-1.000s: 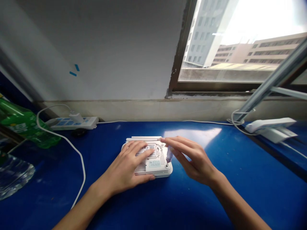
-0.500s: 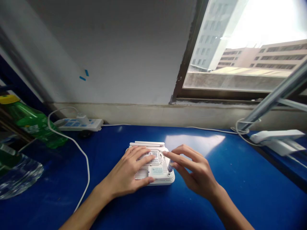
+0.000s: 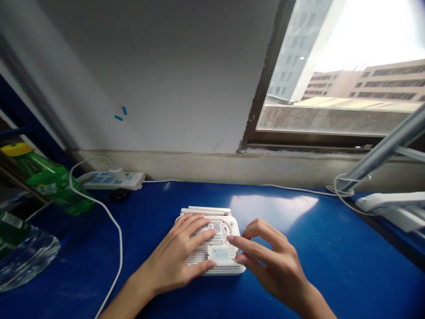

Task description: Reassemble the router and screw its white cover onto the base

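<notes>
A white router (image 3: 198, 258) lies bottom up on the blue table, its vented, labelled underside facing me and its antennas folded along the far edge. My left hand (image 3: 186, 248) rests flat on the router's left part, fingers spread, partly covering a label. At the near right corner, my right hand (image 3: 274, 254) pinches a small bluish tool, seemingly a short screwdriver (image 3: 239, 252), between thumb and fingers. Those fingers hide most of the tool, and its tip does not show. A round corner hole (image 3: 231, 224) is visible at the router's far right.
A white power strip (image 3: 133, 180) with a plugged-in charger stands by the wall, a black object (image 3: 119, 194) beside it. A white cable (image 3: 117, 230) crosses the left side. Green bottle (image 3: 49, 184) and clear bottle (image 3: 36, 257) are left; white device (image 3: 392, 206) and metal pole (image 3: 375, 150) right.
The view has tilted up slightly, so everything sits lower. My right hand has come lower over the router's near right corner, covering more of the tool and uncovering the far right hole.
</notes>
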Motion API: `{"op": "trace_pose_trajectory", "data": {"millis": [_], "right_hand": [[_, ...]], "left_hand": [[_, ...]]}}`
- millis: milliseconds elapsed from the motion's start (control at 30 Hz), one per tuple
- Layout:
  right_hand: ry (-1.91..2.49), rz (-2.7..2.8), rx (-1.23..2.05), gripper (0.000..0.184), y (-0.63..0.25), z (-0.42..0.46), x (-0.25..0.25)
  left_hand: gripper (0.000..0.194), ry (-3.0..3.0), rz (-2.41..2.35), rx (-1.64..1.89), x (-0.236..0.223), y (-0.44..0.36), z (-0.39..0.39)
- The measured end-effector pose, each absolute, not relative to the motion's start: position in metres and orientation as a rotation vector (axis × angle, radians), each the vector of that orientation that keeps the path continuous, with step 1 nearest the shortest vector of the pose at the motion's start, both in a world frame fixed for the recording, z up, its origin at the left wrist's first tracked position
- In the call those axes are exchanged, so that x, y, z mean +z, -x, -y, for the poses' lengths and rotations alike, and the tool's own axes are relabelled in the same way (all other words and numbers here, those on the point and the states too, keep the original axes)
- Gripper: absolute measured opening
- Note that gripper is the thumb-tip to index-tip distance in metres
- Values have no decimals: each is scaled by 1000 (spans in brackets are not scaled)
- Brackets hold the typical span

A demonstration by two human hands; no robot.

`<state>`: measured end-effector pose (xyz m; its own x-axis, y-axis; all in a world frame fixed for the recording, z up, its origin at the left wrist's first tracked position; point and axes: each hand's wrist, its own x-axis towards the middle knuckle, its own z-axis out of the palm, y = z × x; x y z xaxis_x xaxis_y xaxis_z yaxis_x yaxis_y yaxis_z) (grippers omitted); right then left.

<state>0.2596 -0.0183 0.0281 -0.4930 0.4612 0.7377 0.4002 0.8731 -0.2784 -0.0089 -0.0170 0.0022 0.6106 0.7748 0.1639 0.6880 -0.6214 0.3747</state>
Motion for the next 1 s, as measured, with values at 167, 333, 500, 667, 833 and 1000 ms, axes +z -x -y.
{"op": "trace_pose_trajectory", "data": {"millis": [167, 333, 500, 667, 833, 1000], "right_hand": [[584, 2205, 264, 52, -261, 18, 27], [591, 2097, 314, 43, -260, 14, 26], [669, 2066, 191, 20, -264, 11, 25], [630, 2139, 278, 34, -270, 9, 29], [597, 2164, 473, 38, -271, 14, 36], [654, 2149, 364, 21, -270, 17, 37]], "left_hand": [[53, -2576, -1207, 472, 4, 6, 19], [50, -2593, -1206, 498, 5, 4, 19], [48, -2591, -1209, 541, 5, 5, 18], [48, -2601, -1216, 514, 4, 5, 19], [49, -2621, -1206, 515, 4, 6, 19], [49, -2652, -1186, 521, 2, 7, 18]]}}
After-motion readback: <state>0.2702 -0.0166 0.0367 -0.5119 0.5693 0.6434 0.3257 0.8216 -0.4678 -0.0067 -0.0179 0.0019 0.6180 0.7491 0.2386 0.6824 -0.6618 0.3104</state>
